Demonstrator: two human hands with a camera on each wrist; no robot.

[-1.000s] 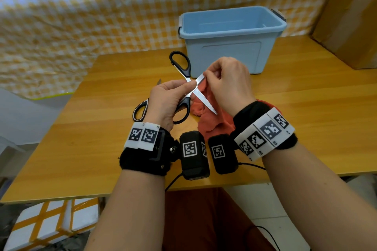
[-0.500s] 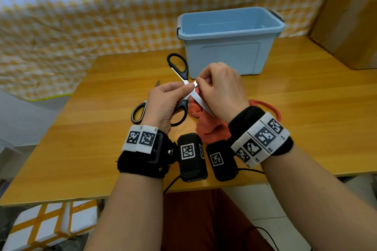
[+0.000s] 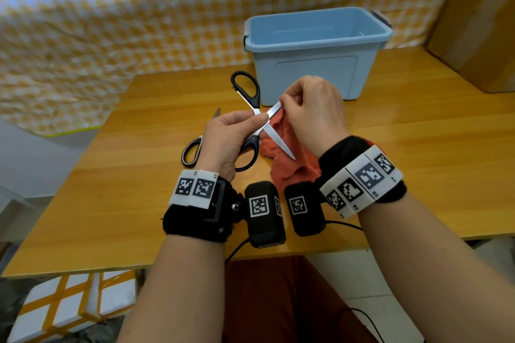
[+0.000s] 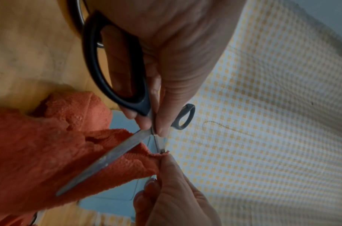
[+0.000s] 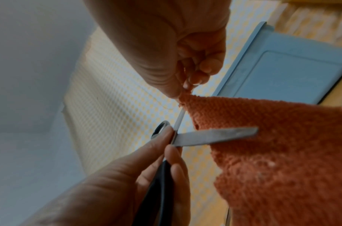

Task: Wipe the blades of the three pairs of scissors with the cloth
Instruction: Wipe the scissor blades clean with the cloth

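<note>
- Left hand [image 3: 228,136] pinches open scissors [image 3: 252,120] at the pivot, above the table [image 3: 139,175].
- Right hand [image 3: 315,111] pinches the cloth [image 3: 289,164] round one blade.
- Second pair [image 3: 195,145] lies behind, seemingly unwiped; third unseen.

No legible text or labels

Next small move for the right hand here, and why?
Probably slide the right hand, pinching the cloth round the upper blade near its tip, back toward the pivot. The left hand holds the open scissors there, and that blade's stretch between looks bare.
</note>
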